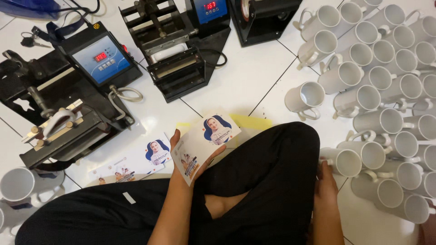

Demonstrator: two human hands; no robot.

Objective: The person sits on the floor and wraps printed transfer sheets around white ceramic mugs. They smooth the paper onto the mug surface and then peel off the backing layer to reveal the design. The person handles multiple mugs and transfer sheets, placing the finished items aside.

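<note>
Your left hand [181, 154] holds a printed paper sheet [204, 143] over your knee; it is thin and bends easily, so grip it at the edge. Your right hand [326, 179] grasps a white mug [343, 162] on the floor, smooth and breakable.

Open white floor [245, 86] mid-scene, between the mug press [175, 54] far centre and the crowd of white mugs [386, 90] right; a hand passes freely there. Right side packed, mugs touching, no gaps. Left blocked by the big heat press [68, 100] and its cable [127, 95]. Near: crossed legs [254, 190], printed sheets [136, 163] flat on floor, low, passable over. Lone mug [20, 186] near left.
</note>
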